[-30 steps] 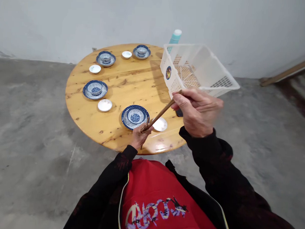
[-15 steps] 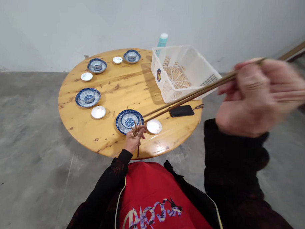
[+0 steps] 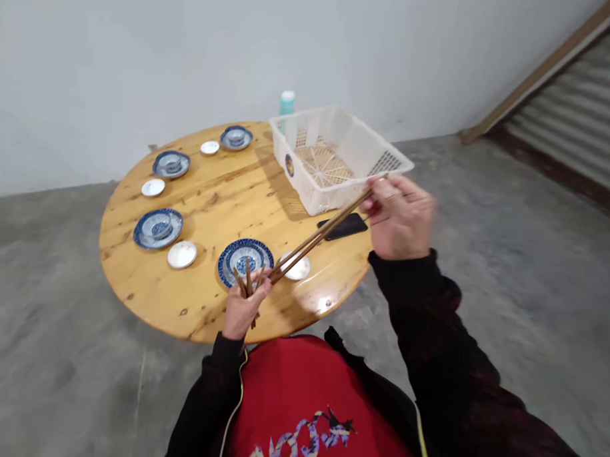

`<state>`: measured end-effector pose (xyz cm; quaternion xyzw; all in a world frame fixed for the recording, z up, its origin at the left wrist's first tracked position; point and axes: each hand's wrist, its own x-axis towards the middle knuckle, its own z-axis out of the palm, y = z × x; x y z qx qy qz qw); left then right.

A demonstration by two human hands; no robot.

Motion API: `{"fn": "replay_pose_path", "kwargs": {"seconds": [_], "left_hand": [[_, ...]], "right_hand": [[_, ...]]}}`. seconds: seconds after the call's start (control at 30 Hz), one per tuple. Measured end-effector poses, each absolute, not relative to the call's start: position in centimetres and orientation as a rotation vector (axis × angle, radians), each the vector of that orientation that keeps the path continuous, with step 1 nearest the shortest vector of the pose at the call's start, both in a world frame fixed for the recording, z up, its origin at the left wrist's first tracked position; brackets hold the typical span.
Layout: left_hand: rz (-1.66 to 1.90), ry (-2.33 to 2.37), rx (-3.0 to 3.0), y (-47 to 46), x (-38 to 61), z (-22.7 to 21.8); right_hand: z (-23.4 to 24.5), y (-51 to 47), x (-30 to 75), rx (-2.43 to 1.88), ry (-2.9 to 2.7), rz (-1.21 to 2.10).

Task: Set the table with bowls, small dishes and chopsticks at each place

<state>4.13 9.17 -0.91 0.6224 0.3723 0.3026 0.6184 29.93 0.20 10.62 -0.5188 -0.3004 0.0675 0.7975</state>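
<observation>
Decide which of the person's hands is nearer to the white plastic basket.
Right. The right hand is just in front of the white plastic basket, near its right corner; the left hand is farther off, closer to the body, by a blue-and-white plate.

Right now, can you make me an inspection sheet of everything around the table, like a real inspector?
Surface: round wooden table, shiny.
Things: brown chopsticks; four blue-and-white plates with bowls on them; four small white dishes.
Clutter: white plastic basket, flat black object, turquoise bottle behind the basket.
Hands: left hand grips several chopsticks; right hand pinches the far ends of two.
Cables: nothing seen.
Surroundings: grey floor, pale wall, corrugated panel at right.
</observation>
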Motion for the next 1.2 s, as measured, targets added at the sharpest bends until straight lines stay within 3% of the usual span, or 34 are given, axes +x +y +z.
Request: {"fn": "replay_pose_path", "kwargs": {"seconds": [0.4,1.2], "left_hand": [[0.527,0.786,1.776,7.0,1.3,-2.1],[0.299,0.791,1.675,7.1,1.1,-2.3]], "right_hand": [[9.1,2.7,27.3,-1.164,-0.575,0.432],[8.1,3.0,27.3,-1.156,-0.513,0.495]]}}
